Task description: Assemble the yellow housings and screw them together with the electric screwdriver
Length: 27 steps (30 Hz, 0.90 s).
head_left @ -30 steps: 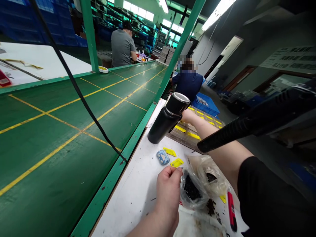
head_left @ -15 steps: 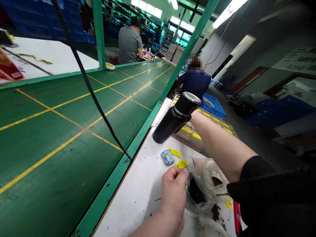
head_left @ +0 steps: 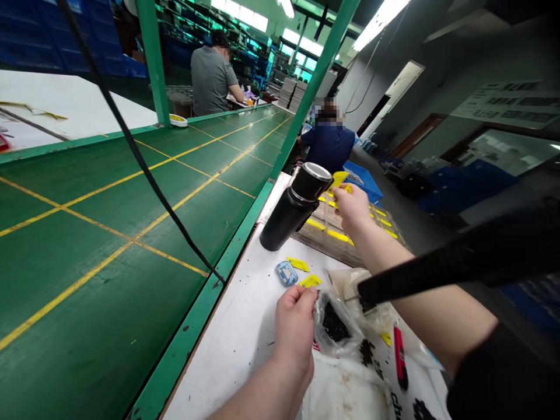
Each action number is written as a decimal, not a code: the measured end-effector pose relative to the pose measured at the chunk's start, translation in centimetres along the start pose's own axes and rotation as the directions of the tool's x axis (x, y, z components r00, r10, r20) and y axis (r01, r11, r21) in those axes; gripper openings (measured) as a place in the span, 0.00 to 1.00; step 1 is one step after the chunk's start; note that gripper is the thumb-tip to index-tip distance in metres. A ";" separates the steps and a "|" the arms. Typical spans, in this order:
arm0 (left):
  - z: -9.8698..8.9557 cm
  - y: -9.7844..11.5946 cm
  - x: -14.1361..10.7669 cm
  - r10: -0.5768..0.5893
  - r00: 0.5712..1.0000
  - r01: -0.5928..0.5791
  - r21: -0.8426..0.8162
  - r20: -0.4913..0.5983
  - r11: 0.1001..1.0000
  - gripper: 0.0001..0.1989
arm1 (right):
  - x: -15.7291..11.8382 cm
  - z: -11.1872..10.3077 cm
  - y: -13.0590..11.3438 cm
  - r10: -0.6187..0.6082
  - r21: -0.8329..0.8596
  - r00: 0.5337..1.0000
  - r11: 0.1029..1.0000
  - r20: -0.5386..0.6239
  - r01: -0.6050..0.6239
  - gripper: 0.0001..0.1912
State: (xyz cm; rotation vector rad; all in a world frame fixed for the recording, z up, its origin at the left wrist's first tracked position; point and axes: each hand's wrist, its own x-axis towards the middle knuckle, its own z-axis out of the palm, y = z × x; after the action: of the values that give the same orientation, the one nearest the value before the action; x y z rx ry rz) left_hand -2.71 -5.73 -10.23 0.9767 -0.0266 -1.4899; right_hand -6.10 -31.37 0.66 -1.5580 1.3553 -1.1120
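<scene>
My right hand (head_left: 353, 205) is closed on a flat yellow plastic piece (head_left: 338, 179), held up beside the black bottle (head_left: 280, 217) and above a tray (head_left: 324, 248) with rows of yellow pieces. Over the white table my left hand (head_left: 294, 326) is closed in a pinch; whatever lies between thumb and finger is too small to make out. Its fingertips are at the edge of a clear plastic bag (head_left: 318, 332) of small black parts (head_left: 335, 322). Just beyond them lie two more yellow pieces, one near piece (head_left: 310, 280) and one farther piece (head_left: 298, 264), beside a blue patterned case (head_left: 286, 273).
To the left runs a green conveyor belt (head_left: 100, 274) with yellow lines; a black cable (head_left: 144, 166) hangs across it. A red cutter (head_left: 399, 357) and a white bag (head_left: 345, 388) lie near me. One person (head_left: 213, 81) and another person (head_left: 330, 143) sit farther off.
My right hand, earlier hidden behind the bottle, has come into sight with a yellow piece. The left hand keeps its pinch by the bag. The view has shifted slightly.
</scene>
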 end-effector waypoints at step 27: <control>0.6 0.3 -4.8 -0.125 0.701 -0.692 0.712 0.702 0.116 0.07 | -31.3 -20.5 11.8 -0.063 -0.383 0.831 0.866 0.553 0.321 0.13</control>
State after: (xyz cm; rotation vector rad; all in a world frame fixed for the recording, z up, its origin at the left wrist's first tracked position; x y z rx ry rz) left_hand -3.50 -2.14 -7.09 1.2561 -1.8999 -1.1638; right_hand -30.84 -2.04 -7.74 -2.1968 1.1298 -0.4025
